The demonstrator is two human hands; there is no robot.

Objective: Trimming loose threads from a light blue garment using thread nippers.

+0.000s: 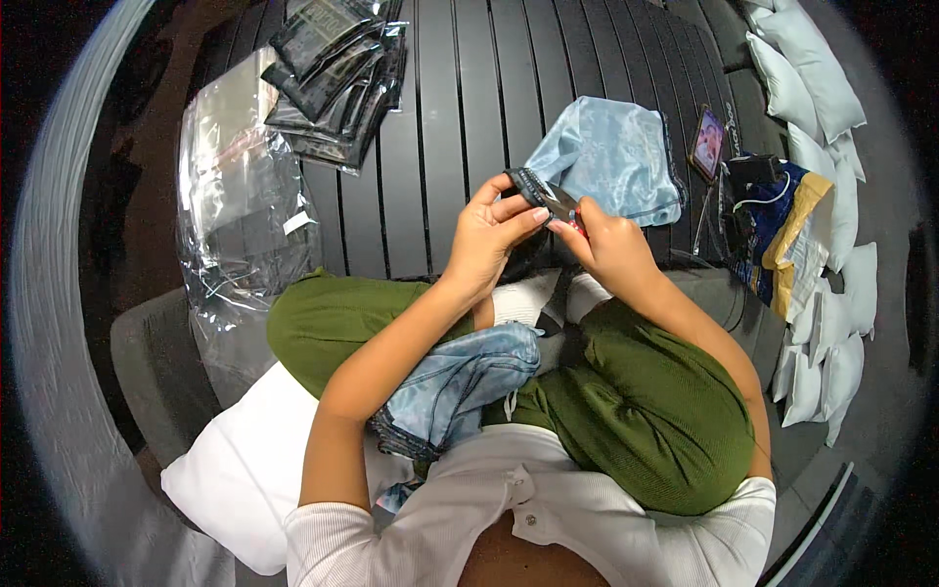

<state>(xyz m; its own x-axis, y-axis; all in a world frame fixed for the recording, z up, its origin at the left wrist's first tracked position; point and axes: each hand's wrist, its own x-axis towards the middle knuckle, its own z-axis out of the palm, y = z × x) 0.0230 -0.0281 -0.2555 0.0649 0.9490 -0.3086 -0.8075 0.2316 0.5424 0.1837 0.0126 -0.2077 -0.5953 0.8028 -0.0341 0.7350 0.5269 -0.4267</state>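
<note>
Above my crossed legs, my left hand is closed, pinching a dark stitched edge of fabric. Whether that edge joins the light blue fabric piece lying on the table just beyond, I cannot tell. My right hand grips small snips with a red handle. Their dark blades point up and left, against the held edge. More light blue fabric with black edging lies bunched in my lap.
Dark packaged items are piled at the far left of the slatted black table. Clear plastic bags lie nearer. To the right are a propped phone, a blue and gold bag and several pale pillows. A white cushion sits at my left.
</note>
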